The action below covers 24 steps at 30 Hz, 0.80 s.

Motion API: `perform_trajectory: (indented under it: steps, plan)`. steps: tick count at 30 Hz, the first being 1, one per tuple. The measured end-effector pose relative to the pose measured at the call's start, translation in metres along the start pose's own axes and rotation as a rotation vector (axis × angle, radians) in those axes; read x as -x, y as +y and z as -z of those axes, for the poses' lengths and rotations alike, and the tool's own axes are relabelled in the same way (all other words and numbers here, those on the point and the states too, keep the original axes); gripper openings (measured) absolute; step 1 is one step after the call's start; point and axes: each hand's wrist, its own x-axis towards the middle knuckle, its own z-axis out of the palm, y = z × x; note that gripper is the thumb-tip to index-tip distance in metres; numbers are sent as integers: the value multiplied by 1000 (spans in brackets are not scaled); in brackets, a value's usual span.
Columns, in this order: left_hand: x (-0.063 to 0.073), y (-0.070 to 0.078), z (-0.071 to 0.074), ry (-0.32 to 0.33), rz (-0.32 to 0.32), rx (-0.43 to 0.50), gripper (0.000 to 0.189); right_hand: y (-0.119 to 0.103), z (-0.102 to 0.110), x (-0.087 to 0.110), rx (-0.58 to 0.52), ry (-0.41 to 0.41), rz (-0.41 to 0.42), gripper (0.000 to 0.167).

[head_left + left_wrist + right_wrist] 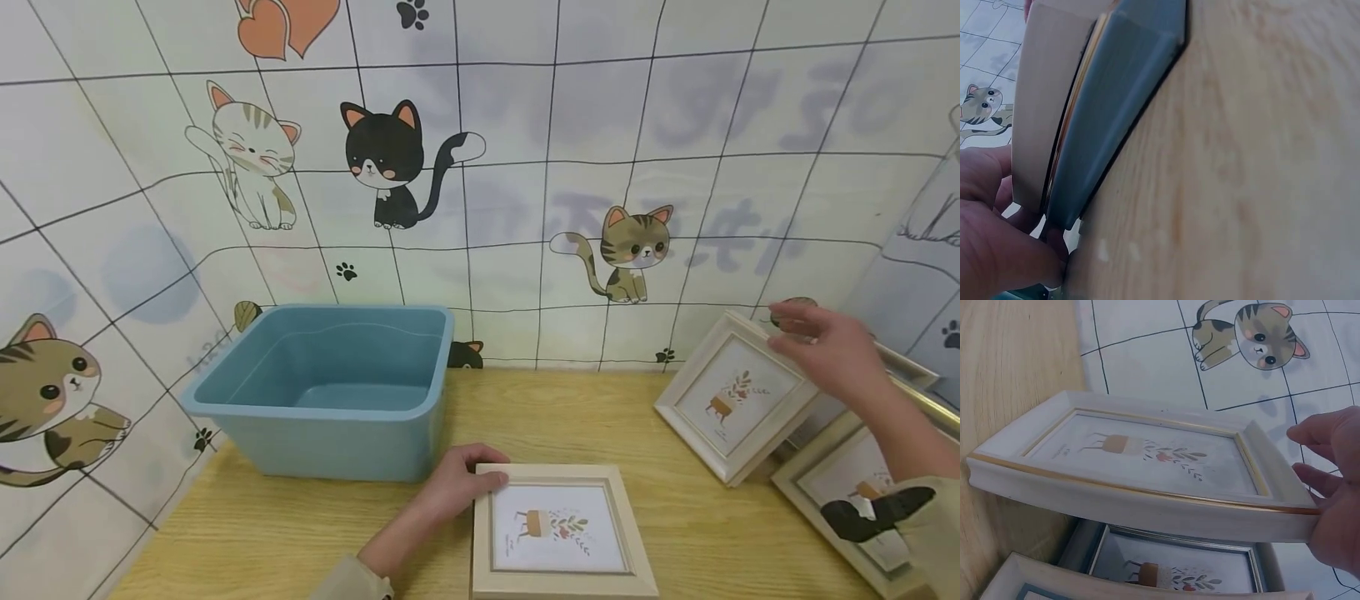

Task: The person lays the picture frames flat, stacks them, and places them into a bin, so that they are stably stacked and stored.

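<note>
A cream picture frame (pixel 562 575) lies flat on the table, its print showing a potted plant. My left hand (pixel 461 483) grips its left far corner, thumb on top. In the left wrist view a blue-grey frame (pixel 1110 106) sits against the underside of the cream frame (pixel 1047 94), with fingers at the ends of both. At the right, a white picture frame (pixel 731 400) with a similar print leans back. My right hand (pixel 836 346) is at its upper right corner, fingers loosely bent and spread past the edge (pixel 1279 456), not closed around it.
Other leaning frames (pixel 825 458) stand at the right, partly behind my right forearm; a dark-edged one (pixel 1179 540) shows in the right wrist view. A blue plastic bin (pixel 337 442) stands at the back left. A cat-printed tiled wall covering (pixel 510 275) rises behind the wooden table (pixel 540 408).
</note>
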Motion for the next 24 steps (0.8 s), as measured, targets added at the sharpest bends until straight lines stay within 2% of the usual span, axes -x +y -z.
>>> perform_trajectory:
  steps: [3, 10, 14, 17, 24]
  plan:
    - [1, 0, 1, -7, 4, 8, 19, 4, 3, -3, 30, -41, -5, 55]
    - [3, -2, 3, -6, 21, 30, 21, 12, 5, -9, 105, -120, 57, 53]
    - [4, -1, 3, -3, 29, 39, 21, 13, 1, -8, 109, -113, 37, 50]
    - [4, -1, 5, -11, 27, 51, 22, 11, -1, -6, 123, -109, 57, 47]
    - [2, 1, 12, -26, 45, -4, 27, 5, -6, 4, 142, -82, 94, 45]
